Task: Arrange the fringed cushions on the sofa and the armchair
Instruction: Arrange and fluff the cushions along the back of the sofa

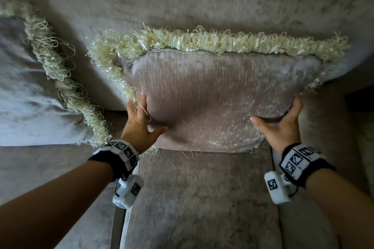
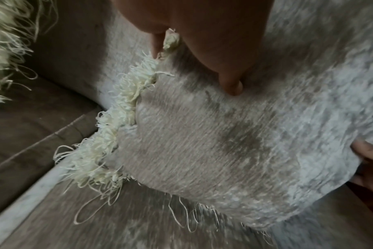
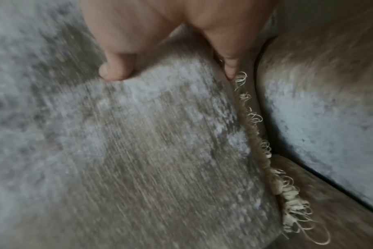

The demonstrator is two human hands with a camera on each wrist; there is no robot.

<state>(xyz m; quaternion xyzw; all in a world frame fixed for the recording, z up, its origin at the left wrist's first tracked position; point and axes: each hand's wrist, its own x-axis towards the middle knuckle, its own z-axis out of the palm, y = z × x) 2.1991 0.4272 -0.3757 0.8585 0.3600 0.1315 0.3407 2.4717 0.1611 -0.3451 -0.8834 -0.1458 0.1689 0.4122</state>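
A taupe cushion (image 1: 212, 97) with a cream fringe (image 1: 202, 43) stands upright on the sofa seat (image 1: 202, 198), leaning on the backrest (image 1: 182, 6). My left hand (image 1: 150, 115) grips its lower left edge, thumb on the front and fingers behind the fringe. My right hand (image 1: 279, 114) grips the lower right edge the same way. In the left wrist view the left hand (image 2: 194, 67) pinches the cushion (image 2: 202, 143) at its fringe (image 2: 109, 143). In the right wrist view the right hand (image 3: 172, 67) holds the cushion (image 3: 149, 143) beside the armrest (image 3: 319, 118). A second fringed cushion (image 1: 30, 97) leans at the left.
The sofa's armrest (image 1: 327, 127) stands close to the held cushion's right side. A seam between seat cushions (image 1: 119, 218) runs toward me below my left wrist. Bare seat fabric lies between the two cushions and in front of them.
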